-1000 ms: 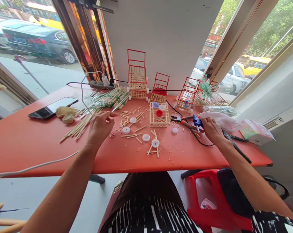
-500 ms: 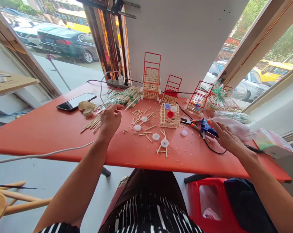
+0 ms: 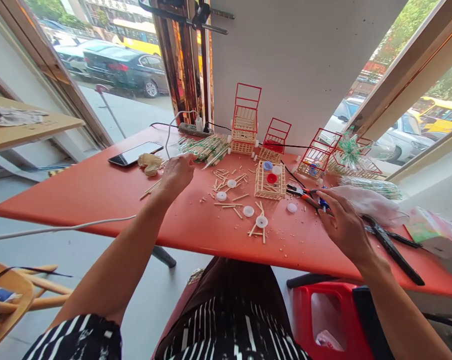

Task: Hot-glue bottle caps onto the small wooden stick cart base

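Two hands over scattered sticks on the orange desk (image 3: 79, 195)

Left hand (image 3: 178, 172) lies loosely curled on the wooden sticks (image 3: 153, 187) toward the desk's far edge; right hand (image 3: 344, 225) covers the blue glue gun (image 3: 323, 202) near the right end; its grip cannot be told.

phone (image 3: 135, 153) lies left of stick pile (image 3: 205, 148); basket frame (image 3: 270, 181) sits right.

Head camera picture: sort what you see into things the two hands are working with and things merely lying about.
In hand:
- left hand reaching at the bamboo sticks
- right hand over the blue glue gun
- stick basket and white caps between them

Lying about:
- phone
- power strip
- finished red carts
- black remote
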The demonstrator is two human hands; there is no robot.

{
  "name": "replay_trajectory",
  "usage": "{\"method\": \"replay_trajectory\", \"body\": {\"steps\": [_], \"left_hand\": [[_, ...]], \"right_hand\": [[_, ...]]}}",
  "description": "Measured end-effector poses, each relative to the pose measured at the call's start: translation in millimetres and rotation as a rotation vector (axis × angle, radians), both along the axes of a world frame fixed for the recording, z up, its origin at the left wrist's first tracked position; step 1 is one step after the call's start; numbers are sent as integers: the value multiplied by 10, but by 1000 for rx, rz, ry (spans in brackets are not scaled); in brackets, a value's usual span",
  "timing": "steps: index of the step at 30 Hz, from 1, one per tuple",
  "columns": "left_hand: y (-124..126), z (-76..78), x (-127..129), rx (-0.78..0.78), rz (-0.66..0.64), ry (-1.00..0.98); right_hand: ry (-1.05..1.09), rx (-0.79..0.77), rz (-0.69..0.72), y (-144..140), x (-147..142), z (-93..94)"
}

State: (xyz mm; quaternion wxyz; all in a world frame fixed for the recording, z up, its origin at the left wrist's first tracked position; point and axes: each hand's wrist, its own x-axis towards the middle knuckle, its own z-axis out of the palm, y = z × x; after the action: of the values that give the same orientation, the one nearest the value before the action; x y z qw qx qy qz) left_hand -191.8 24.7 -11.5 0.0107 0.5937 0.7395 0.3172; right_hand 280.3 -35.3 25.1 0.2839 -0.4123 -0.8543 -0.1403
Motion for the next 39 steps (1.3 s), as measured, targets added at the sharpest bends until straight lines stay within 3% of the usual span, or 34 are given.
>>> {"method": "replay_trajectory", "body": {"steps": [8,12,20,32,39], "left_hand": [[327,-113,306,-89,-14,86],[391,-169,336,-125,11,100],[174,-138,372,-34,-44,115],[109,-105,563,-59,-304,-58],[125,-170,652,-84,-339,-19]], "right_hand": [[144,20,215,248,-874,36],[219,11,232,366,-1118,-8],[399,34,180,479,-970,-220],[566,11,120,414,-925,-184],[580,-18,105,422,-915,-203]]}}
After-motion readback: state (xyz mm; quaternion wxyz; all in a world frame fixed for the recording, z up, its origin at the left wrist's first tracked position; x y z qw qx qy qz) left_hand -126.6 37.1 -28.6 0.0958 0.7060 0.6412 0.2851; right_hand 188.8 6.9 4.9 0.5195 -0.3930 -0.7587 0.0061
